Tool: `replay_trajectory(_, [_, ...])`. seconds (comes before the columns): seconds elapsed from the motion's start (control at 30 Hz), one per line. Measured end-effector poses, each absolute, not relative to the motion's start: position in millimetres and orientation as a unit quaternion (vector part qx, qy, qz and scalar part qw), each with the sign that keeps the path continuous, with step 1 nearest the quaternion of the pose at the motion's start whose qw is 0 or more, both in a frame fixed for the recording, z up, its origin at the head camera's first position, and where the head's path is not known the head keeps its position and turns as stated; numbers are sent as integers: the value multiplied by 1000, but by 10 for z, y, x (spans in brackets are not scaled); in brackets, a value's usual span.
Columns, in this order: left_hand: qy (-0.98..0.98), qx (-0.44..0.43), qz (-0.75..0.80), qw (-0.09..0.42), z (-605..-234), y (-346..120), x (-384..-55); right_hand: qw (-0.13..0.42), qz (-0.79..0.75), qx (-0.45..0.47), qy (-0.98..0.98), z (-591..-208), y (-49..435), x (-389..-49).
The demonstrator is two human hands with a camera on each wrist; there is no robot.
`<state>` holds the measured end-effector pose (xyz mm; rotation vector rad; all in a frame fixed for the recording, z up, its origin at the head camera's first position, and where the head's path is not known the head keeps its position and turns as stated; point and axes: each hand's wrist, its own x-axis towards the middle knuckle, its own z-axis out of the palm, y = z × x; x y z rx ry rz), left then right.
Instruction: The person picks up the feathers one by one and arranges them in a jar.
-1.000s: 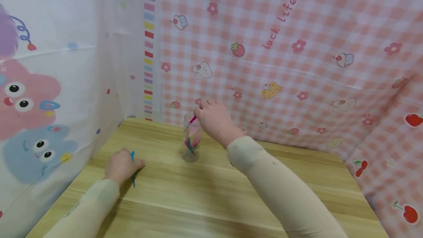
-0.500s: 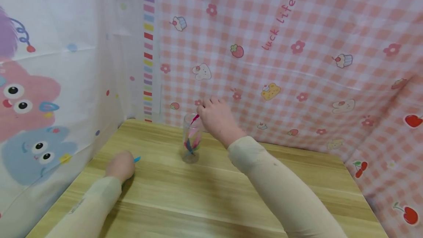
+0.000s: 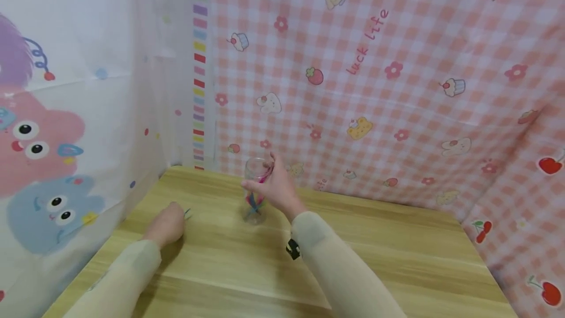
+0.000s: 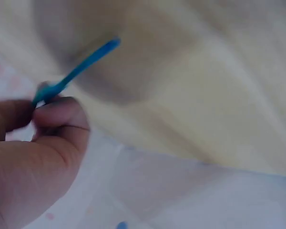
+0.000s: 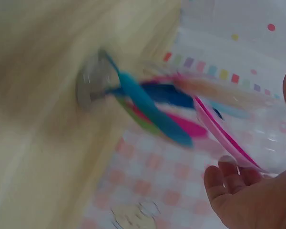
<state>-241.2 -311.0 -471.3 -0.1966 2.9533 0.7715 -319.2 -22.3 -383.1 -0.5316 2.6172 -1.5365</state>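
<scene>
A clear cup stands upright on the wooden table, holding several slim plastic pieces in blue, pink and green with broad, blade-like ends. My right hand is spread beside its upper part, thumb and fingers on either side. In the right wrist view a pink piece leans in the cup near those fingertips; whether they touch the cup is hard to tell. Farther left and low over the table, my left hand pinches a slim blue plastic stick between thumb and finger.
The wooden table fills the lower view. Behind it hangs a pink checked cloth with cartoon prints. A white cartoon-printed cloth covers the left side. A small black item shows beside my right sleeve.
My right hand has let go of the pink piece, now in the cup, and lowered with its fingers spread around the cup. My left hand has turned over, keeping the blue stick.
</scene>
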Motion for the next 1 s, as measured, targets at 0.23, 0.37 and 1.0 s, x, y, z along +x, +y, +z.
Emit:
replay_trajectory(0.23, [880, -77, 460, -95, -4041, -2709, -2499, 3, -513, -124, 849, -4047, -356, -3118])
replay_trajectory(0.37, [819, -45, 541, -187, -3406, -2399, -2530, -6, -514, -126, 848, -4044, -392, -3087])
replay_trajectory(1.0, [886, 35, 432, -162, -3707, -2225, -2855, 20, -486, -150, 860, -4073, -470, -3090])
